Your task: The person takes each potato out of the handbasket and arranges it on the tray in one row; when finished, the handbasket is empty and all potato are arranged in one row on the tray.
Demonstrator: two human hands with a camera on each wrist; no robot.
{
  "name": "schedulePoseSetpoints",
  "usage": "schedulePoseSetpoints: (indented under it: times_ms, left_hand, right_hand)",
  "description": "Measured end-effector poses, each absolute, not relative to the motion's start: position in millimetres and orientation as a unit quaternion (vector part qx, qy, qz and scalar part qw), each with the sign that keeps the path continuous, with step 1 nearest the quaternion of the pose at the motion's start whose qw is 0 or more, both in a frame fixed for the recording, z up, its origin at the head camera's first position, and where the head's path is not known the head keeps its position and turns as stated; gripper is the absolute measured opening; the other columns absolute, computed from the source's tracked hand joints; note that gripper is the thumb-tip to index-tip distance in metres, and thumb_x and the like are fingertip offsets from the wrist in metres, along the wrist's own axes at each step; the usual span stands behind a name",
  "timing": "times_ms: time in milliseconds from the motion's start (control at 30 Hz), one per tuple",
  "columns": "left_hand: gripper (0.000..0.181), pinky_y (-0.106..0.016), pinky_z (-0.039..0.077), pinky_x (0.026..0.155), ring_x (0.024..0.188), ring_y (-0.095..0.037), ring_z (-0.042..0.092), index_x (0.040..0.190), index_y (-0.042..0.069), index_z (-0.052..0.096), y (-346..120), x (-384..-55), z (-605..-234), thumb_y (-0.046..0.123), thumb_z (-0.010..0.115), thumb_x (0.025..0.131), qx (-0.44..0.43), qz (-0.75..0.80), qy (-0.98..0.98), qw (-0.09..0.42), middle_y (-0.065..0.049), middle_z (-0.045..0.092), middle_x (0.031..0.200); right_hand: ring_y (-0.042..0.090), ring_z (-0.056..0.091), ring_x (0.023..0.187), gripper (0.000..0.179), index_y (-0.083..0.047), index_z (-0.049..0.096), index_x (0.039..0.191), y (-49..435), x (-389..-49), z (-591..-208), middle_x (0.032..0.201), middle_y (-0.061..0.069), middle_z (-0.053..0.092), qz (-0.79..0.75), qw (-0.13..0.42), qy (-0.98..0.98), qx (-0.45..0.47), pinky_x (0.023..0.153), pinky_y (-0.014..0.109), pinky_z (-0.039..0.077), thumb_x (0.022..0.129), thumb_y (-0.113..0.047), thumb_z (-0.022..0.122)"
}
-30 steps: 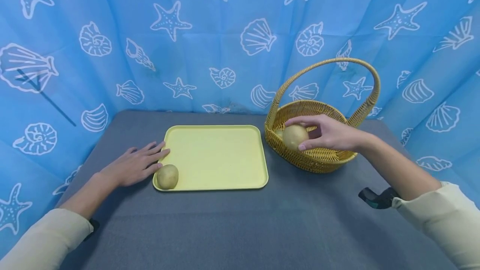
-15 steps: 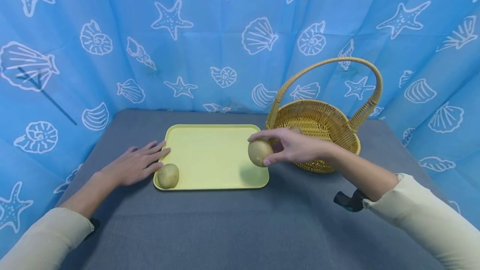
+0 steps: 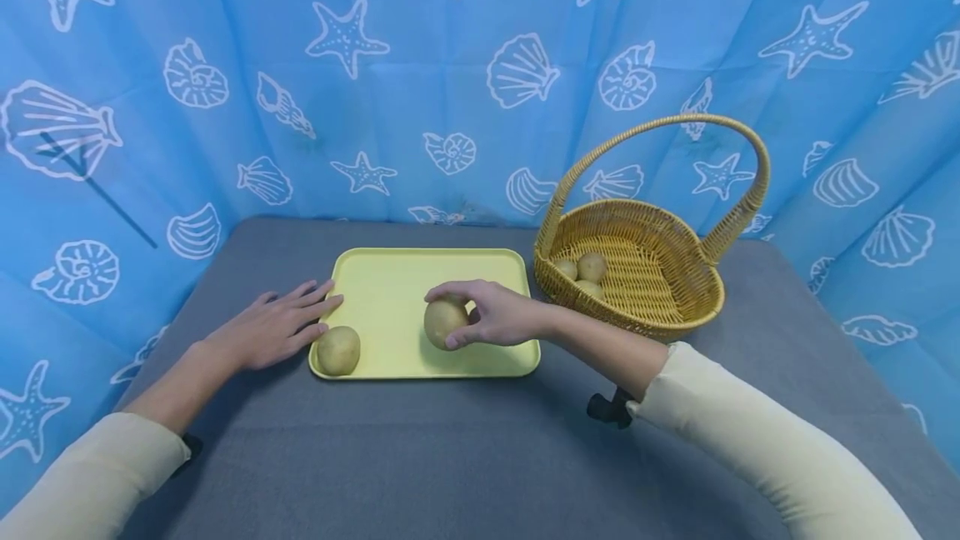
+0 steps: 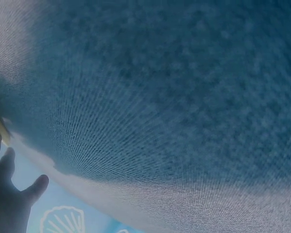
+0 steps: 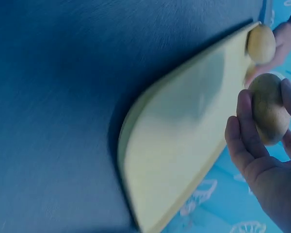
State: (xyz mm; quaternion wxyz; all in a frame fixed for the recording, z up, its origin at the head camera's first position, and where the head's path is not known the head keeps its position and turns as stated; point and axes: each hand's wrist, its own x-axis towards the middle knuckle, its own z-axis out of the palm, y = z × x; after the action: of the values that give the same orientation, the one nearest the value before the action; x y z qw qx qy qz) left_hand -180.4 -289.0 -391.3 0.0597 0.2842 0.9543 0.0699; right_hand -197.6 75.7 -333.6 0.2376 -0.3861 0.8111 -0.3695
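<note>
One round tan potato (image 3: 444, 325): in the right hand (image 3: 501, 312), over the middle part of the pale yellow, rounded-rectangular tray (image 3: 390, 286); a soft shadow lies on the tray below it.
Right grip: grasping that potato between thumb and fingers; the right wrist view shows them on opposite sides of its skin.
Left grip: released, holding nothing; the left hand (image 3: 276, 330) lies palm down at the tray's left edge, fingers extended and spread, some fingertips over the rim; in the left wrist view it is a dark shape in the lower corner.
Second potato: a rounded tan one (image 3: 338, 351) in the tray's near left corner, just beside the left thumb; whether they touch, I cannot tell.
Woven basket: golden-brown wicker (image 3: 671, 307), round, with a tall arched handle, to the right of the tray; three tan potatoes (image 3: 592, 267) sit together inside, against its left side.
Surface: covered in plain dark grey cloth (image 3: 420, 448); tray and basket both stand on it.
Backdrop: bright blue curtain (image 3: 427, 65) printed with white starfish and shells.
Sleeves: cream-coloured fabric (image 3: 750, 440) on both forearms.
</note>
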Motion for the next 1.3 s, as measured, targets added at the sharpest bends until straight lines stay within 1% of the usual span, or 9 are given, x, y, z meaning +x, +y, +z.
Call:
schedulePoseSetpoints:
  times_ms: [133, 333, 533, 733, 867, 967, 1067, 1167, 1300]
  left_hand:
    - [0.055, -0.073, 0.026, 0.102, 0.145, -0.042, 0.027, 0.155, 0.015, 0.039, -288.4, -179.3, -388.7, 0.043, 0.041, 0.107, 0.285, 0.074, 0.954, 0.054, -0.016, 0.031, 0.16]
    - [0.057, -0.073, 0.028, 0.102, 0.145, -0.042, 0.029, 0.154, 0.015, 0.041, -288.0, -180.9, -388.8, 0.046, 0.039, 0.107, 0.285, 0.071, 0.955, 0.051, -0.015, 0.032, 0.16]
    - [0.056, -0.073, 0.028, 0.101, 0.145, -0.043, 0.028, 0.154, 0.014, 0.041, -287.4, -181.0, -387.8, 0.044, 0.041, 0.107, 0.284, 0.07, 0.955, 0.053, -0.016, 0.032, 0.16]
    - [0.055, -0.073, 0.027, 0.103, 0.146, -0.042, 0.025, 0.155, 0.015, 0.038, -284.4, -179.1, -380.7, 0.043, 0.04, 0.107, 0.279, 0.064, 0.956, 0.069, -0.015, 0.029, 0.161]
    - [0.056, -0.073, 0.026, 0.103, 0.147, -0.042, 0.024, 0.156, 0.015, 0.037, -283.7, -180.1, -379.6, 0.043, 0.039, 0.107, 0.277, 0.062, 0.956, 0.074, -0.015, 0.028, 0.162]
    - [0.056, -0.073, 0.026, 0.103, 0.147, -0.042, 0.024, 0.156, 0.015, 0.037, -283.4, -180.7, -379.5, 0.044, 0.039, 0.107, 0.277, 0.063, 0.956, 0.076, -0.016, 0.027, 0.162]
    - [0.056, -0.074, 0.026, 0.103, 0.147, -0.042, 0.024, 0.156, 0.015, 0.037, -283.3, -181.1, -380.4, 0.044, 0.038, 0.108, 0.277, 0.062, 0.956, 0.078, -0.016, 0.027, 0.162]
    - [0.056, -0.074, 0.026, 0.103, 0.146, -0.042, 0.024, 0.156, 0.015, 0.037, -283.0, -181.7, -382.6, 0.044, 0.038, 0.107, 0.277, 0.061, 0.956, 0.077, -0.016, 0.027, 0.162]
    - [0.056, -0.073, 0.027, 0.102, 0.146, -0.043, 0.025, 0.155, 0.015, 0.038, -283.1, -181.5, -387.3, 0.044, 0.038, 0.107, 0.278, 0.055, 0.956, 0.079, -0.016, 0.028, 0.161]
  right_hand:
    - [0.014, 0.059, 0.098, 0.06, -0.004, 0.053, 0.14, 54.2, -197.8, -344.9, 0.125, 0.01, 0.059, -0.363, 0.227, 0.811, -0.399, 0.077, 0.025, 0.053, 0.087, -0.009, 0.078]
    - [0.014, 0.058, 0.086, 0.053, -0.006, 0.055, 0.135, 30.0, -194.6, -356.5, 0.116, 0.007, 0.061, -0.344, 0.219, 0.822, -0.398, 0.072, 0.024, 0.048, 0.087, -0.011, 0.078]
    - [0.014, 0.059, 0.089, 0.052, -0.005, 0.054, 0.136, 12.3, -190.8, -359.6, 0.12, 0.008, 0.06, -0.347, 0.226, 0.821, -0.392, 0.075, 0.023, 0.048, 0.089, -0.009, 0.076]
    - [0.014, 0.058, 0.082, 0.05, -0.005, 0.056, 0.137, -1.1, -190.4, -357.6, 0.122, 0.01, 0.061, -0.33, 0.217, 0.831, -0.393, 0.075, 0.023, 0.046, 0.091, -0.01, 0.074]
    - [0.011, 0.062, 0.08, 0.05, -0.006, 0.059, 0.137, -4.7, -193.2, -355.3, 0.121, 0.008, 0.065, -0.304, 0.207, 0.842, -0.394, 0.074, 0.022, 0.047, 0.09, -0.015, 0.076]
    - [0.009, 0.064, 0.083, 0.052, -0.008, 0.061, 0.137, -3.9, -196.1, -354.9, 0.116, 0.008, 0.069, -0.301, 0.213, 0.847, -0.384, 0.072, 0.021, 0.048, 0.089, -0.019, 0.078]
    - [0.01, 0.066, 0.088, 0.052, -0.009, 0.06, 0.137, -1.4, -197.1, -355.3, 0.118, 0.01, 0.07, -0.302, 0.218, 0.847, -0.378, 0.073, 0.021, 0.049, 0.089, -0.02, 0.078]
    - [0.012, 0.066, 0.095, 0.054, -0.008, 0.057, 0.139, 1.9, -197.1, -356.1, 0.123, 0.012, 0.068, -0.293, 0.217, 0.849, -0.384, 0.08, 0.023, 0.05, 0.09, -0.021, 0.076]
    - [0.02, 0.063, 0.114, 0.059, -0.008, 0.05, 0.145, 10.3, -194.6, -351.5, 0.135, 0.013, 0.061, -0.271, 0.229, 0.846, -0.398, 0.092, 0.028, 0.049, 0.093, -0.026, 0.073]
